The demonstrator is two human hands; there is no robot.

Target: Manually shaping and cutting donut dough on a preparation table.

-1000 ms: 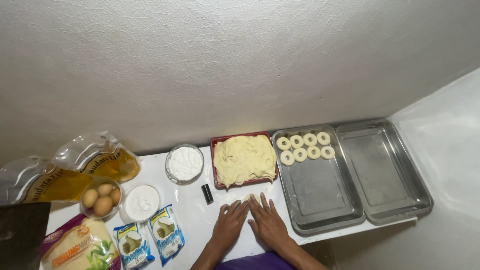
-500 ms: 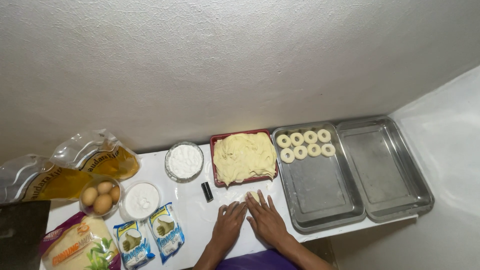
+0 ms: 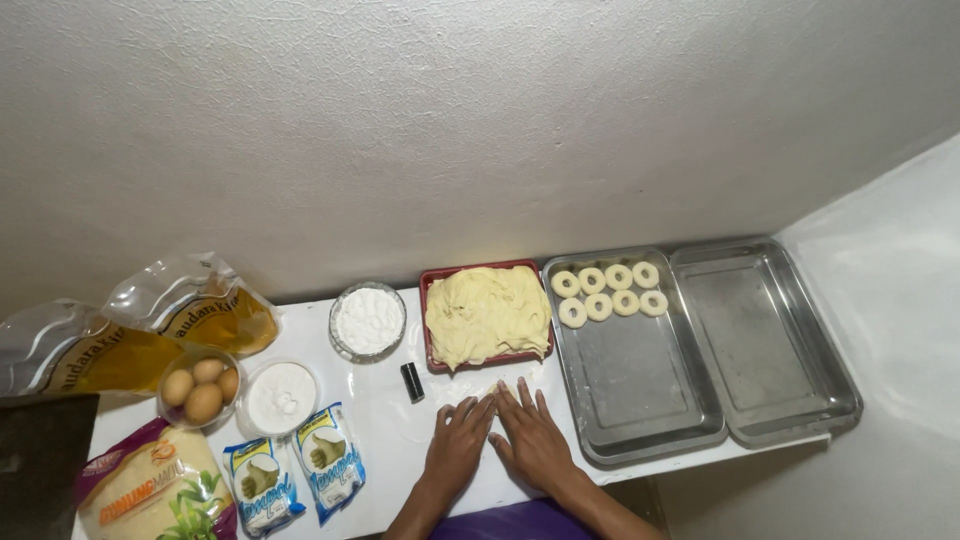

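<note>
Hands flat on the tabletop, below the dough tray.

I see my left hand (image 3: 459, 447) and right hand (image 3: 532, 440) empty, side by side, fingers spread, possibly touching; wrists cut off. The red dough tray (image 3: 428, 330) sits just beyond, long axis across the white tabletop (image 3: 385, 420).

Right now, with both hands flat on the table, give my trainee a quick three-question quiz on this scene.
1. True or false: the left hand holds a dough ring.
2. How many dough rings lie in the nearer metal tray?
3. What sits between the white-powder bowl and the metal tray? A) eggs B) red tray of dough C) oil pouch

Key: 1 false, it lies flat beside the right hand; 2 eight; 3 B.
</note>
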